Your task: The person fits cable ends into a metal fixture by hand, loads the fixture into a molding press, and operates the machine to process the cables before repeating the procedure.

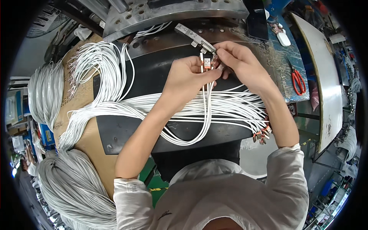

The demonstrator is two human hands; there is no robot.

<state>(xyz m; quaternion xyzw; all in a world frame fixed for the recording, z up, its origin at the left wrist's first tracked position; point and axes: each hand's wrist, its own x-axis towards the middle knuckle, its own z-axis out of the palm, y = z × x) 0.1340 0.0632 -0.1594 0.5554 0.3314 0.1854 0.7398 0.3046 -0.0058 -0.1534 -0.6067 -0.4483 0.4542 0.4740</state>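
Close together above the black mat, both of my hands are closed around the same small work. My left hand (186, 78) pinches a few white cables near their ends, where a connector with orange-red parts (207, 63) shows between the fingers. The loose lengths of these cables (207, 111) hang down and loop back to the left. In my right hand (241, 63), thumb and fingers grip the right end of a marked metal bar (195, 37), which tilts up to the left. Small metal blocks stick out along its lower edge. My right fingertips partly hide the connectors beside them.
A bundle of white cables (226, 103) crosses the mat (122, 132), connector ends (262, 134) at right. More cable coils (73, 184) lie left on cardboard (90, 143). A metal press base (172, 19) stands behind; red-handled scissors (298, 82) and a white mouse (283, 39) lie right.
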